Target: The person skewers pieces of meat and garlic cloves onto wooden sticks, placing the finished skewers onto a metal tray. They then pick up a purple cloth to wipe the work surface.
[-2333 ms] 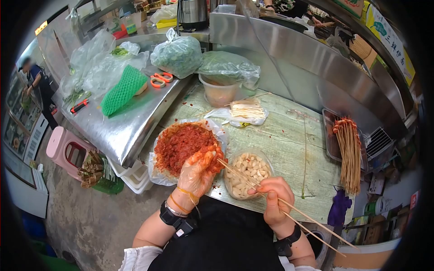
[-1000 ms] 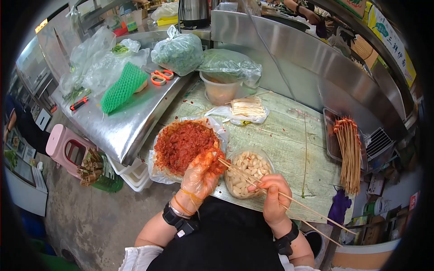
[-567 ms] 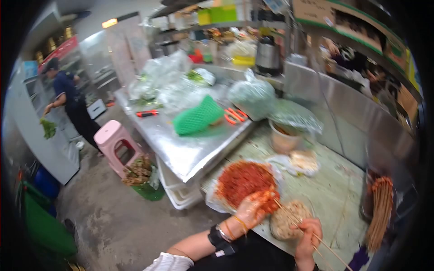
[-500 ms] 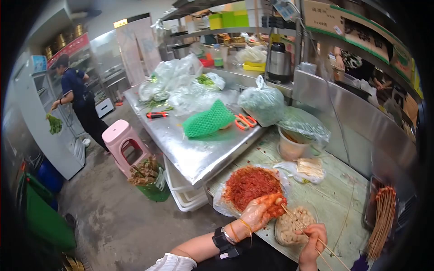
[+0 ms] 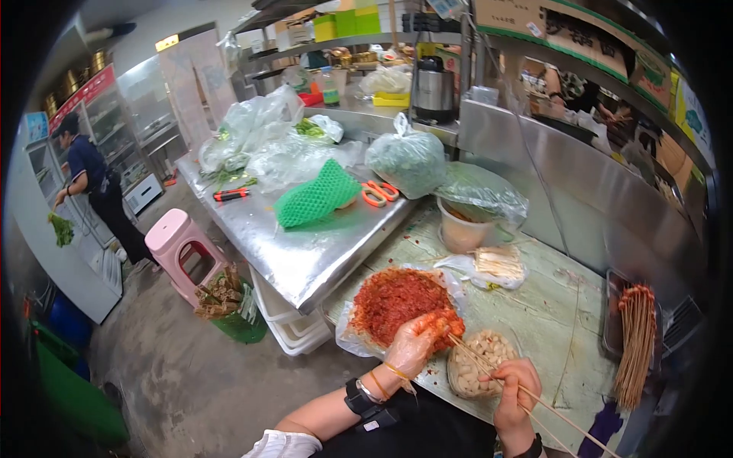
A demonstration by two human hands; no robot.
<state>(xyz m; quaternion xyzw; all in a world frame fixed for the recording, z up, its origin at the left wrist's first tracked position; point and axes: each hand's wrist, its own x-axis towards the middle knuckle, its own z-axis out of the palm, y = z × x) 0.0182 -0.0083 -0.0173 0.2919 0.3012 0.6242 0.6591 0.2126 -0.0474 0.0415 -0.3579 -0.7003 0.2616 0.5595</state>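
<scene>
Seen from the head camera, the left hand (image 5: 414,349), in a thin clear glove, has its fingers curled shut around a lump of red meat (image 5: 447,333), pressing it against the tips of the bamboo skewers (image 5: 472,354). The bare right hand (image 5: 513,385) is closed in a fist around those skewers near their middle, their blunt ends running off towards the lower right. Both hands work just above the near edge of the worktop (image 5: 550,320), between the bag-lined bowl of red meat (image 5: 393,300) and the tub of pale chunks (image 5: 479,365), which sit just beside each other. The step looks like moulding meat onto the sticks; going on would call for a firm squeeze along them while the right hand keeps them steady. Finished skewers (image 5: 632,347) lie in a tray at the far right, well apart. A steel table (image 5: 305,256) with orange scissors (image 5: 374,193) stands behind, and another person (image 5: 88,179) stands far left.
</scene>
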